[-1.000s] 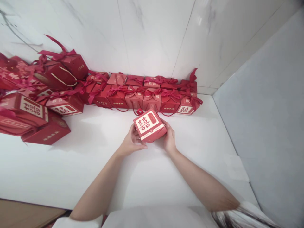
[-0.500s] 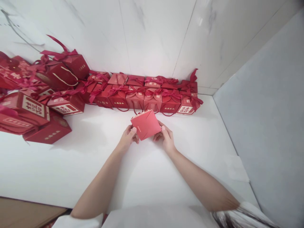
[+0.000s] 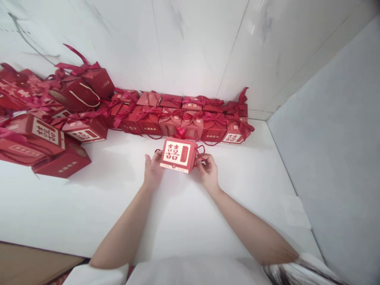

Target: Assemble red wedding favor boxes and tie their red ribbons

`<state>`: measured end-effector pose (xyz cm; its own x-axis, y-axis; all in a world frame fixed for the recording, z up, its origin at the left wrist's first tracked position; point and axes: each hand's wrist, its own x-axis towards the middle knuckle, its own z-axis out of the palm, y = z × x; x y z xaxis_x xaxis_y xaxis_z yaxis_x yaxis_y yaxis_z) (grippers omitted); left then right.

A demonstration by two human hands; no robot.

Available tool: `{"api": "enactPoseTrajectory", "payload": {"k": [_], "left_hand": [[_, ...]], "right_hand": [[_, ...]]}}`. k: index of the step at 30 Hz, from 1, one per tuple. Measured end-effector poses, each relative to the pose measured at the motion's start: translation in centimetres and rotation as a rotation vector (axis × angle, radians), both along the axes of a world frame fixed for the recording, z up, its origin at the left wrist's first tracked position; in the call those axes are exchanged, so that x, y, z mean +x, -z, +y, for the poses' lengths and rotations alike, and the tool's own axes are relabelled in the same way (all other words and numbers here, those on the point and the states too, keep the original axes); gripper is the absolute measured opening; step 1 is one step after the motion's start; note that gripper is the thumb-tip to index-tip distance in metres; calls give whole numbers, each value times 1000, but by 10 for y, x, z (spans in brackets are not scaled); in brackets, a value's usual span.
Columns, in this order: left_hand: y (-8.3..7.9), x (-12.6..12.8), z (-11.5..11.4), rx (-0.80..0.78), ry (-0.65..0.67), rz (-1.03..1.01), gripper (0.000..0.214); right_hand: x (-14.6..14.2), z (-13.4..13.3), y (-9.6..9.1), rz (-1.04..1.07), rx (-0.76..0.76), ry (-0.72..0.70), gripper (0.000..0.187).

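Note:
A small red gift box (image 3: 177, 155) with a white double-happiness label is between my two hands, label side facing me. My left hand (image 3: 153, 170) is at its left side, fingers against the edge and partly behind it, thumb raised off the box. At the right side, my right hand (image 3: 208, 170) has its thumb and fingers closed at the box's edge, by a looped red cord (image 3: 201, 149). A red ribbon bow (image 3: 180, 132) shows at the far end of the box. The underside is hidden.
Behind the held box, a double row of red gift boxes (image 3: 170, 122) with ribbons stands along the marble-patterned wall (image 3: 190, 47). More boxes (image 3: 62, 158) are piled at the left of the white table (image 3: 178, 225). A grey panel (image 3: 332, 130) borders the right side.
The gift box has turned over in my hands: its plain red face showed before, and now the white label does. My left thumb has come off the box.

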<state>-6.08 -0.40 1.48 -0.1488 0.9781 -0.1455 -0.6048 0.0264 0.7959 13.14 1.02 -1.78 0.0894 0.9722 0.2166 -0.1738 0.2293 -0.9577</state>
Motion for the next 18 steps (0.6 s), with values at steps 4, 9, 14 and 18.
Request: {"api": "enactPoseTrajectory", "payload": {"k": [4, 9, 14, 18], "left_hand": [[-12, -12, 0, 28, -2, -93, 55], [-22, -29, 0, 23, -93, -198, 36], [-36, -46, -3, 62, -187, -250, 29], [-55, -59, -15, 134, -119, -173, 39]], "right_hand": [[5, 2, -1, 1, 66, 65, 20], [7, -2, -11, 177, 90, 15, 30], [19, 2, -54, 489, -44, -32, 12], [56, 8, -105, 523, -80, -94, 11]]}}
